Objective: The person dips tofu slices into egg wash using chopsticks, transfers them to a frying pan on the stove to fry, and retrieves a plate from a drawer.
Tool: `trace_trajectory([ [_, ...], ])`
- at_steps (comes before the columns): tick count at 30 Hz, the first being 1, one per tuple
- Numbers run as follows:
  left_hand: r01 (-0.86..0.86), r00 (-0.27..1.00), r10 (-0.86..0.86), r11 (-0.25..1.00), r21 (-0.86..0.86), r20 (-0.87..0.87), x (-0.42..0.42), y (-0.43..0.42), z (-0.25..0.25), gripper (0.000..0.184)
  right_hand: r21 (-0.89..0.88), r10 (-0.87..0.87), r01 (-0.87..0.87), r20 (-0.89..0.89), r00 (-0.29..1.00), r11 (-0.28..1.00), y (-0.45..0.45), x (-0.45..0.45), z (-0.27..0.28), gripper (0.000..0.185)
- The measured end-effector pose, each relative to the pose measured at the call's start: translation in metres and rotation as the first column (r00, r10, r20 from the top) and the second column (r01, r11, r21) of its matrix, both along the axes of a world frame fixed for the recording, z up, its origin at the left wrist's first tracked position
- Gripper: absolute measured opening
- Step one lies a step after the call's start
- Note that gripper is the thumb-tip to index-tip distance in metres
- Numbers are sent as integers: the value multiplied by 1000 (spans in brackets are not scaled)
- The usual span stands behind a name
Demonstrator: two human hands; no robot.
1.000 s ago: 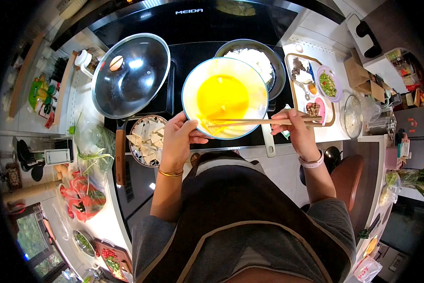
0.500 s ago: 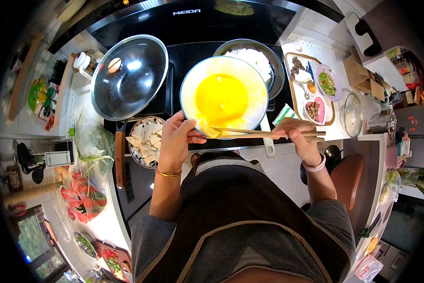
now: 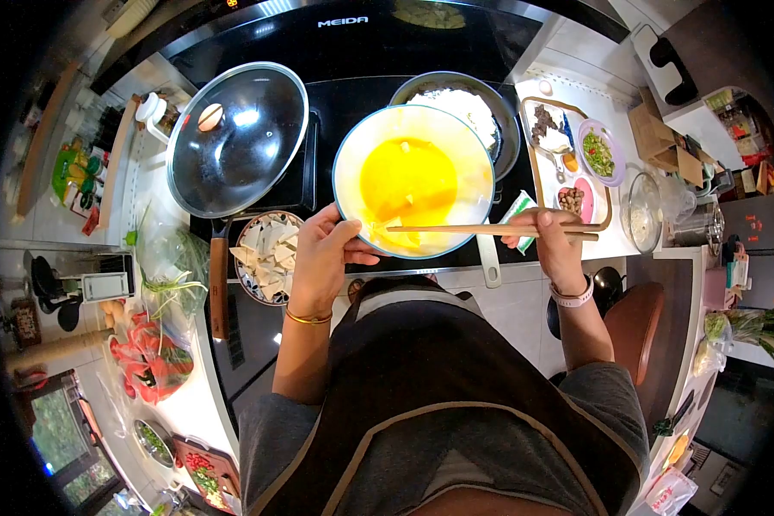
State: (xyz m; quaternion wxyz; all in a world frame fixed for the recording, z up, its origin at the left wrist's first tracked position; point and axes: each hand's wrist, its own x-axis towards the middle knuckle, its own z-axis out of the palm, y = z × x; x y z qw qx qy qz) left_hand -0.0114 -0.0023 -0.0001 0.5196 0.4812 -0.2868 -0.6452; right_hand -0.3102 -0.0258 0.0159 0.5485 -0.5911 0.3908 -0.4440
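My left hand (image 3: 328, 254) grips the near-left rim of a white bowl (image 3: 471, 189) with a blue edge, thumb on the inside. Yellow beaten egg (image 3: 407, 181) pools inside it, and the bowl is tilted a little. Between the fingers of my right hand (image 3: 548, 241) is a pair of wooden chopsticks (image 3: 464, 230), closed around their thick ends. Their thin tips reach over the near rim into the egg. Behind the bowl, partly covered by it, a frying pan (image 3: 509, 146) with white food (image 3: 464, 116) sits on the black stove; its pale handle (image 3: 488, 258) points towards me.
A lidded wok (image 3: 232, 146) with a wooden handle (image 3: 219, 288) stands on the left burner. Near it is a plate of white slices (image 3: 271, 254). On the right are a tray (image 3: 531, 159), a chopped-vegetable bowl (image 3: 599, 155) and a glass bowl (image 3: 641, 211). Bagged red peppers (image 3: 153, 357) lie left.
The chopsticks have risen off the near rim and now lie higher across the bowl, with my right hand slightly further up. The bowl has shifted slightly right in my left hand.
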Motion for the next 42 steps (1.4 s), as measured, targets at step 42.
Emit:
trace_trajectory([
  [42,-133,990,142,967,215,-27,26,77,-105,27,-115,-587,598,121,801,793,-148,-9,-115,32],
])
